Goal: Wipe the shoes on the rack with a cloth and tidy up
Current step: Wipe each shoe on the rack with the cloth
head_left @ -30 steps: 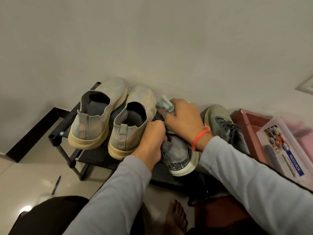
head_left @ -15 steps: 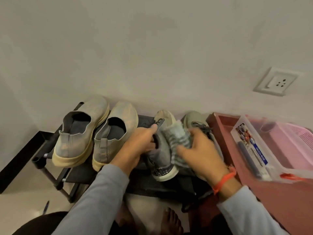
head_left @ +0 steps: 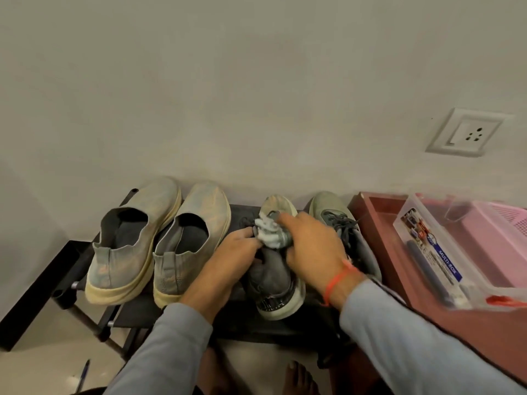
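Note:
A black shoe rack stands against the wall with several shoes on top. Two beige slip-on shoes sit at its left. A grey lace-up sneaker lies in the middle, heel toward me. My left hand grips its left side near the opening. My right hand presses a crumpled grey-white cloth onto the sneaker's tongue. The matching grey sneaker sits to the right, partly hidden by my right wrist.
A reddish-brown tray or low table adjoins the rack on the right, holding a clear plastic multi-box and a pink basket. A wall socket is above. A blue pen lies on the floor; my bare foot is below the rack.
My right hand has moved the cloth from the sneaker's right side up onto its tongue. The view has shifted right and up since the earliest frame. My left hand still holds the sneaker.

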